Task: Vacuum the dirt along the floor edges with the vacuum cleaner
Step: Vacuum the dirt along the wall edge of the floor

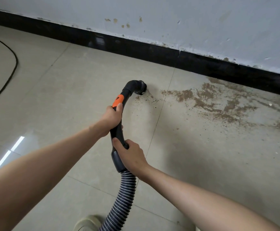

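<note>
Gripping one black vacuum handle (119, 124) from the head view, left hand (111, 118) clenched below its single orange band (118, 101), right hand (132, 155) clenched above one ribbed hose (124, 194), one nozzle (140, 88) touching tile floor (69, 77) beside one dirt patch (219, 104) near one black skirting (152, 47), one cable (10, 72) far left.

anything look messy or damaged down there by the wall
Yes. Brown dirt is scattered over the floor tiles right of the vacuum nozzle, reaching the black baseboard. Above it, the wall paint is chipped and stained along its bottom edge.
</note>
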Demonstrator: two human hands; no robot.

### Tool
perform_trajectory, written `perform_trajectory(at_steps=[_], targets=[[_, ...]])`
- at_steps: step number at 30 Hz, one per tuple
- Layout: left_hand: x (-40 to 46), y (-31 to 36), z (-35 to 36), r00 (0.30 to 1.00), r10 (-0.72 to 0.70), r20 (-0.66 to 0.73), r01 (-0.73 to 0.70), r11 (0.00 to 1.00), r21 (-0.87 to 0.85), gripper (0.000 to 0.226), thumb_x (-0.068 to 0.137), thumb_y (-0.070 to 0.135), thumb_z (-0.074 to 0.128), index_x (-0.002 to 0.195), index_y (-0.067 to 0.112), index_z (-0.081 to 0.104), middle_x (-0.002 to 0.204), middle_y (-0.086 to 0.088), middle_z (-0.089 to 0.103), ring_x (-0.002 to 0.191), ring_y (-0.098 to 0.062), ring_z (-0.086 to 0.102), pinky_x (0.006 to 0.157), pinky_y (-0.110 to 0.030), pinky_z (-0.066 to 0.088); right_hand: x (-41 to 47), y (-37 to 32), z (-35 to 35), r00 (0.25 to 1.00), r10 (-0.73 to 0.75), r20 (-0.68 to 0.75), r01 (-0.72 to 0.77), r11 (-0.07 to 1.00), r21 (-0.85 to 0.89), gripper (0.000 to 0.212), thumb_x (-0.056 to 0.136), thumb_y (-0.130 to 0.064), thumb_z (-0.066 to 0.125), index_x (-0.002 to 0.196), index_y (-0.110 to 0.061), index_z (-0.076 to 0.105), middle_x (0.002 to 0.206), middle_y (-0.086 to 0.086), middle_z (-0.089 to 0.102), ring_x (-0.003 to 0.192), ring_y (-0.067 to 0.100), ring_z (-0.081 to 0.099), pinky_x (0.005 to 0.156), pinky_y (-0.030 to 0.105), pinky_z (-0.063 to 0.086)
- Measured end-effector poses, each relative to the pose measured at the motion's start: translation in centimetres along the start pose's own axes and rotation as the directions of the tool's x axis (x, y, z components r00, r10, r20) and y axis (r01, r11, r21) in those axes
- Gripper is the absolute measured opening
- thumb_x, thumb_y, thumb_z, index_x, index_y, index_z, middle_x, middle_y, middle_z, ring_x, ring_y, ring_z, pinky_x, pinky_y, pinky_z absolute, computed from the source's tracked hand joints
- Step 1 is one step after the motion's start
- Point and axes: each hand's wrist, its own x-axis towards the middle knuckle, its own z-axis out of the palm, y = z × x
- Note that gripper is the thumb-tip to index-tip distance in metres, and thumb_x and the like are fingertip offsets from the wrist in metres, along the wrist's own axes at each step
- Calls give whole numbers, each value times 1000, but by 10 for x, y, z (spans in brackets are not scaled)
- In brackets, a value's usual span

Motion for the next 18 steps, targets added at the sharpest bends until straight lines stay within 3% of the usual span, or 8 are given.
perform_trajectory(at_steps=[8, 11, 14, 18], targets=[[-2, 12, 41, 993, 102, 53, -108, 986, 125, 36, 100, 47, 29, 109, 12, 33, 82, -9, 51, 55, -21, 55, 47, -27, 44, -4, 6, -19, 994, 104, -19, -97, 966, 239, 33, 93, -51, 54, 82, -19, 52, 80, -1, 61, 69, 17, 59, 71, 30, 51], [3, 19, 48, 990, 130, 61, -139, 977, 165, 41, 100, 47, 29, 115, 9, 36, 93, -14, 53, 69, -28, 58, 67, -39, 54, 1, 5, -19, 989, 113, -92, -91, 972, 219, 30, 93, -50, 52, 84, -21, 51, 83, -1, 61, 73, 18, 60, 77, 35, 54], [7, 27, 56, 985, 153, 85, -167, 967, 193, 46, 100, 47, 30, 121, 7, 37, 101, -17, 54, 81, -33, 58, 84, -49, 53, 4, 4, -20, 973, 106, -206, -69, 982, 178, 31, 93, -52, 50, 82, -24, 49, 80, -3, 59, 72, 17, 59, 78, 38, 54], [6, 34, 71, 975, 164, 151, -190, 966, 175, 40, 100, 45, 30, 115, 8, 36, 90, -13, 53, 73, -32, 58, 75, -47, 56, 3, 8, -31, 951, 121, -283, -73, 982, 174, 35, 93, -54, 50, 78, -23, 51, 73, -5, 58, 66, 14, 57, 69, 34, 52]])
